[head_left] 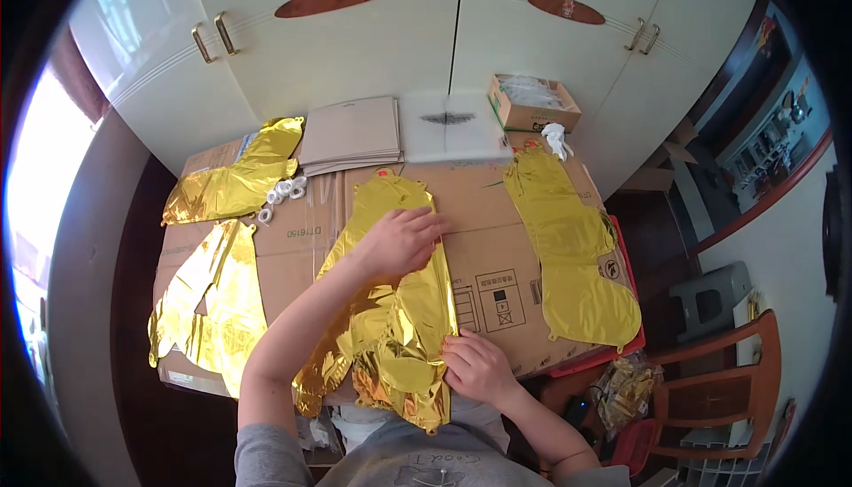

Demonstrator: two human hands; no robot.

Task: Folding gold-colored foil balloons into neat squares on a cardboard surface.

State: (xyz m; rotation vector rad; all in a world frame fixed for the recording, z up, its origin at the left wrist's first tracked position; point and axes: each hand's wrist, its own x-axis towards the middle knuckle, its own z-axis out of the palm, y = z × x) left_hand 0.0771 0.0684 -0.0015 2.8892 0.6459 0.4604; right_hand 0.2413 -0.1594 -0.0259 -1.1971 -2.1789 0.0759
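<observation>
A flat gold foil balloon (pixel 417 283) lies partly folded in front of me, its near part crumpled and hanging over the table's front edge. My left hand (pixel 408 240) rests on its upper part, palm down, with the fingers stretched toward the balloon's right edge. Lower down, my right hand (pixel 477 365) pinches that same edge between thumb and fingers. Left of it lie a gold foil balloon with openings in it (pixel 217 296) and another folded one (pixel 232 176). To the right a long curved gold foil balloon (pixel 572 261) is spread flat.
Cardboard (pixel 484 208) covers the tabletop. Small white rolls (pixel 288 189) lie at the left. Along the back are stacked grey-brown boards (pixel 351 132), a box of clear bags (pixel 532 104) and a crumpled white piece (pixel 556 141). A wooden chair (pixel 719 389) stands at the right.
</observation>
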